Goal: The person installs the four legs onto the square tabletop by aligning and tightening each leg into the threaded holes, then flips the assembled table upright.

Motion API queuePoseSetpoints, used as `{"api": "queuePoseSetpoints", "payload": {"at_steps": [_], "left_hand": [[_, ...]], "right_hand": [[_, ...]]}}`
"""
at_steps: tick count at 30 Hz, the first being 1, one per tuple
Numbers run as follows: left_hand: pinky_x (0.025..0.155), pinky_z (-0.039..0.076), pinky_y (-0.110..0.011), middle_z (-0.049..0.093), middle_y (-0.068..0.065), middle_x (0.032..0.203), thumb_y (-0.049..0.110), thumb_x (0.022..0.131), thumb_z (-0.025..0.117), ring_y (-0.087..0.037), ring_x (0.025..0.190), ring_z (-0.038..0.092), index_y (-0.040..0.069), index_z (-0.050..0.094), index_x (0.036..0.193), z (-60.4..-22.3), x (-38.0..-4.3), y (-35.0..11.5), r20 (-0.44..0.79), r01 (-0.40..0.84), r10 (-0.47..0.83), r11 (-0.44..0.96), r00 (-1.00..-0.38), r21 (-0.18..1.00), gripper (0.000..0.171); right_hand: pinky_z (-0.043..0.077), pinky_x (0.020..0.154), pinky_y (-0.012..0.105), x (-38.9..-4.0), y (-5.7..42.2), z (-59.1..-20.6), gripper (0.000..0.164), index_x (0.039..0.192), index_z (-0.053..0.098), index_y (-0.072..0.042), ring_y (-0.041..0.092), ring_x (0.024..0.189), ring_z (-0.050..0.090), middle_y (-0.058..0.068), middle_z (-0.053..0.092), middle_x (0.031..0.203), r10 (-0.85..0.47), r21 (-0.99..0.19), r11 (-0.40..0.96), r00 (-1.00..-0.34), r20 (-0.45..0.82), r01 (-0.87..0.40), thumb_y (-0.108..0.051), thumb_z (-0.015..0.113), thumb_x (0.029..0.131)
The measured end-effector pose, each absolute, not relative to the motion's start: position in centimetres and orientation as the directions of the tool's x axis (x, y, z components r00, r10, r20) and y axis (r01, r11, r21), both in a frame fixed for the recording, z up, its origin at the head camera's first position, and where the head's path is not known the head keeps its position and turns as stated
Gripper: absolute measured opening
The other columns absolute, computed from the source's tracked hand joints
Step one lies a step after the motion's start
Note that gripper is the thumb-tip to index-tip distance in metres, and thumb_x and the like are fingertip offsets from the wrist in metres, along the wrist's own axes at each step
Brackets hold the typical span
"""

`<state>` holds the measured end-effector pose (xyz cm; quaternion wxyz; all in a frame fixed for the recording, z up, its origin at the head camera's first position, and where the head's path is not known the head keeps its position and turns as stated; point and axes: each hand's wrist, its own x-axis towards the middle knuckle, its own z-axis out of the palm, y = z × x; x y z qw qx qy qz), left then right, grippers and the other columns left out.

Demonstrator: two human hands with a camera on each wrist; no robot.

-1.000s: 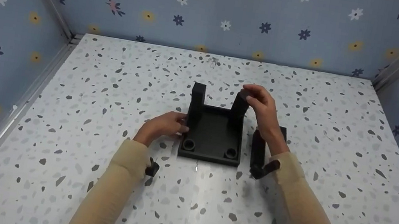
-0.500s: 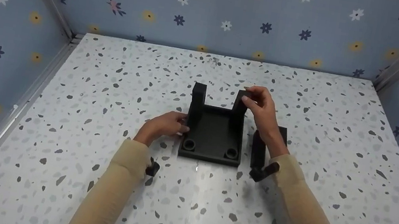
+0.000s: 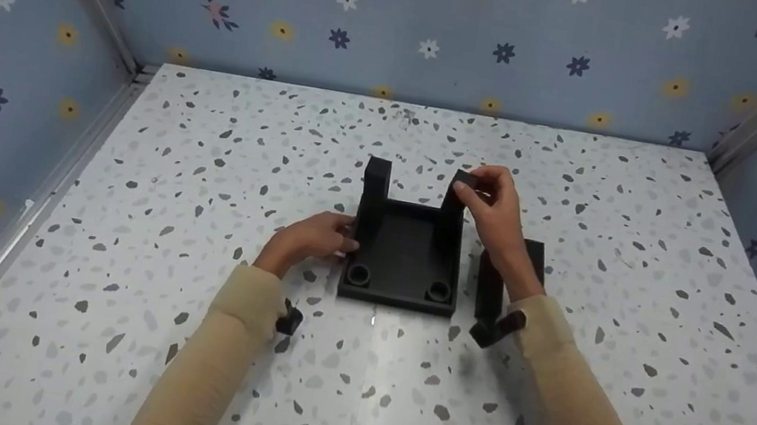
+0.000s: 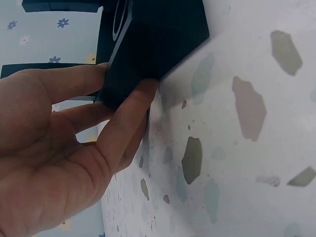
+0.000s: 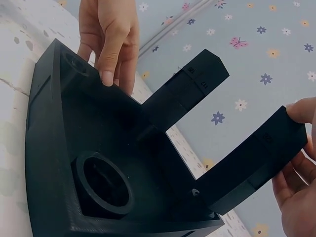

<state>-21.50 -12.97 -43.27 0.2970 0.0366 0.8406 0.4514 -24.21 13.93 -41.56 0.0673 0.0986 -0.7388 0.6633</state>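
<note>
A white, grey-speckled tabletop (image 3: 359, 390) bears a black, square, shallow-walled base (image 3: 406, 250) near its middle. The left hand (image 3: 315, 234) pinches the base's left wall; the right hand (image 3: 498, 212) pinches the top of a black, rectangular post (image 3: 454, 200) at the far right corner. A matching post (image 3: 375, 182) stands far left. Black, round sockets (image 3: 438, 291) occupy both near corners.

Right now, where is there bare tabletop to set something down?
Bare patches: tabletop between the sleeves, in front of the black tray; left of the left hand; between the posts and flowered back wall. Crowded: right of the tray, where black blocks lie by the right wrist.
</note>
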Motion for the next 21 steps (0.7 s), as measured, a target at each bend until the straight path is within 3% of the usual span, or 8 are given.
{"api": "queuePoseSetpoints", "payload": {"at_steps": [12, 17, 21], "left_hand": [[0.105, 0.042, -0.039, 0.058, -0.014, 0.125, 0.012, 0.094, 0.055, -0.026, 0.115, 0.058, 0.008, 0.038, 0.146, -43.24, -21.51, -12.98, -0.469, -0.209, 0.325, 0.593, -0.821, 0.777, 0.055], [0.104, 0.043, -0.039, 0.058, -0.014, 0.127, 0.011, 0.095, 0.055, -0.027, 0.116, 0.058, 0.008, 0.036, 0.147, -43.26, -21.60, -12.98, -0.479, -0.228, 0.322, 0.583, -0.816, 0.780, 0.056], [0.102, 0.047, -0.037, 0.055, -0.016, 0.131, 0.008, 0.095, 0.053, -0.027, 0.117, 0.057, 0.006, 0.034, 0.148, -43.38, -21.66, -12.97, -0.492, -0.268, 0.326, 0.541, -0.807, 0.797, 0.056]], "right_hand": [[0.048, 0.084, 0.027, -24.09, 13.82, -41.66, 0.039, 0.116, 0.049, -0.004, 0.018, 0.101, 0.055, 0.004, 0.053, 0.111, -0.026, -0.970, 0.098, -0.975, 0.221, -0.222, -0.021, 0.069, 0.088], [0.045, 0.096, 0.031, -24.27, 13.97, -41.58, 0.035, 0.127, 0.049, 0.001, 0.016, 0.108, 0.052, 0.010, 0.052, 0.120, -0.048, -0.969, 0.032, -0.968, 0.245, -0.246, -0.016, 0.054, 0.097], [0.043, 0.100, 0.034, -24.46, 14.13, -41.42, 0.031, 0.127, 0.052, 0.003, 0.016, 0.111, 0.053, 0.014, 0.054, 0.124, -0.073, -0.968, -0.030, -0.965, 0.252, -0.251, -0.008, 0.047, 0.099]]}}
